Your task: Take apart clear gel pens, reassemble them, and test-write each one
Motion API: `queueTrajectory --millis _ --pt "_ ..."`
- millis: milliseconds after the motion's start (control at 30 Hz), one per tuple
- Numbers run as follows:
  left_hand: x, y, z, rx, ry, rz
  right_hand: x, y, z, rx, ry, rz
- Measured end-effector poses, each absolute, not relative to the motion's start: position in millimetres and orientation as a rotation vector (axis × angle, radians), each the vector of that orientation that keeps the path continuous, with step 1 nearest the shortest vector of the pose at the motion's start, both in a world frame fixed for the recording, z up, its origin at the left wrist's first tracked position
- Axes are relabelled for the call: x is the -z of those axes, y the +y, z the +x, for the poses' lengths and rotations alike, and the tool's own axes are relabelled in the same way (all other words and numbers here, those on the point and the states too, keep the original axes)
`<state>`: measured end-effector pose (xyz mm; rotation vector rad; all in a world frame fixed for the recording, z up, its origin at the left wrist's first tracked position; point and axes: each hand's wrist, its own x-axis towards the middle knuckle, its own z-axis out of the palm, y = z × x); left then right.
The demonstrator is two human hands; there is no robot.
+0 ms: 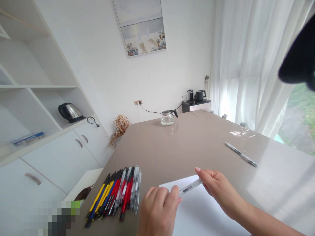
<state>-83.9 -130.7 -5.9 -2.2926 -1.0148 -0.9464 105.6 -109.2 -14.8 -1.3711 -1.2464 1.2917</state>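
Above flat white paper (pixel 201 216), left hand (pixel 159 206) and right hand (pixel 218 188), fingers closed, pinch a slim clear-plastic pen (pixel 190 187), likely light, stiff, best held mid-barrel

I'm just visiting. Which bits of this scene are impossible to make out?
All in the head view:
- Both ends of the held pen: covered by the left hand and right hand.
- Near edge of the paper: cut off by the bottom edge.
- Top of the painting: cut off by the top edge.
- Dark shape: blurred, cut off by the right edge.
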Motion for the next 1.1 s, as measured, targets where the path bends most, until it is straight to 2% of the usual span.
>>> queueTrajectory --millis 767,867,1100 --pt "8.3 -132.9 -85.1 0.83 -1.215 -2.532 27.0 -115.9 107.5 -0.844 -1.523 -1.233" --pt "13.2 -134.8 -82.7 0.79 -1.361 -2.58 24.4 -113.3 104.7 -0.883 -1.446 -1.152" --pt "12.9 -140.5 -74.8 0.688 -1.553 -2.799 0.4 -125.3 90.8 -1.28 -1.612 -0.871"
